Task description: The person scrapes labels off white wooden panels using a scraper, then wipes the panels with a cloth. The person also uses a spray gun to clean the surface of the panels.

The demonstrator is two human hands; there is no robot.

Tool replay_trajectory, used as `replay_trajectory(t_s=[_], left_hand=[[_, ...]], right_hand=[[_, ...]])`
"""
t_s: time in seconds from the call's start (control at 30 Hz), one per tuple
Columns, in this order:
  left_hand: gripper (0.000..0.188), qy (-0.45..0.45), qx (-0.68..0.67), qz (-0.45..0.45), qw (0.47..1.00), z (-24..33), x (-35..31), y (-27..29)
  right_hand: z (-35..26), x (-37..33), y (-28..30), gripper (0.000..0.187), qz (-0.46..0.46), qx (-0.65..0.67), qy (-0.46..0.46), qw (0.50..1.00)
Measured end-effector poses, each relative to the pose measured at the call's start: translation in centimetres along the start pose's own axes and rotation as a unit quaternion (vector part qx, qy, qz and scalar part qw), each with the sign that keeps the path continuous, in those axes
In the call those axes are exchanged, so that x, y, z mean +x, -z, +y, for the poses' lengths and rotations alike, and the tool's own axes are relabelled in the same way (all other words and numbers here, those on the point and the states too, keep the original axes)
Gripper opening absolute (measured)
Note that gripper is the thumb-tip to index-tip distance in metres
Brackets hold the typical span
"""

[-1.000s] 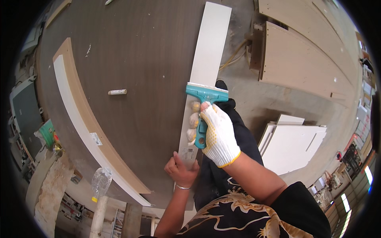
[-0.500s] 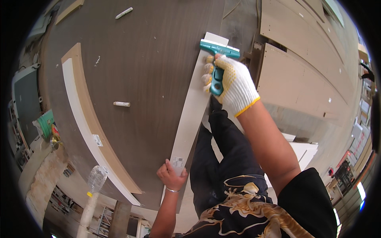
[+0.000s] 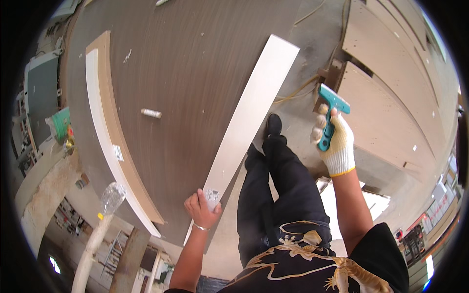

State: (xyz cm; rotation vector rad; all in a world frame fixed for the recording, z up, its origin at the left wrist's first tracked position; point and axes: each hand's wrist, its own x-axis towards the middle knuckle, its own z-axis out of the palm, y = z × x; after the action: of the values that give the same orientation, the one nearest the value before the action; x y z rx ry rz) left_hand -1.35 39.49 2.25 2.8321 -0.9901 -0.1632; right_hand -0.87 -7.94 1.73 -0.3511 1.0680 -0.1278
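A long, narrow white board (image 3: 251, 102) lies slanted along the right edge of the brown tabletop (image 3: 181, 63). My bare left hand (image 3: 199, 211) grips its near end, with fingertips beside a small printed label. Off to the right, clear of the board, my right hand (image 3: 338, 141) wears a white knit glove with yellow trim. It is closed round the handle of a teal scraper (image 3: 334, 101), whose wide blade points away from me over the floor.
On the table's left lie a white strip (image 3: 97, 112) and a tan strip (image 3: 115, 105), side by side. A white marker-like stick (image 3: 151, 113) rests mid-table. An upturned clear bottle (image 3: 113, 195) tops a pale pipe at lower left. Large beige panels (image 3: 386, 102) are at right.
My right hand has carried the scraper off the board's far end, out to the right and nearer to me. My left hand keeps its grip. The whole view has shifted somewhat.
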Motion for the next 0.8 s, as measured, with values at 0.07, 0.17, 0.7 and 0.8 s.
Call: replay_trajectory(t_s=[0.07,0.17,0.7,0.8], left_hand=[[0.074,-0.002,-0.004,0.007,1.000,0.6,0.7,0.3],[0.065,-0.040,0.035,-0.003,0.999,2.6,2.5,0.5],[0.052,-0.152,-0.349,-0.057,0.923,16.7,14.2,0.5],[0.061,0.015,-0.257,-0.066,0.964,15.0,13.7,0.4]], right_hand=[[2.7,-1.3,1.7,0.025,0.004,0.034,-0.055,0.998],[6.4,-3.1,4.1,0.025,-0.007,0.071,-0.118,0.990],[15.6,-8.4,10.5,0.035,0.126,0.076,-0.032,0.989],[16.4,-8.9,11.1,0.027,-0.082,0.123,-0.117,0.982]])
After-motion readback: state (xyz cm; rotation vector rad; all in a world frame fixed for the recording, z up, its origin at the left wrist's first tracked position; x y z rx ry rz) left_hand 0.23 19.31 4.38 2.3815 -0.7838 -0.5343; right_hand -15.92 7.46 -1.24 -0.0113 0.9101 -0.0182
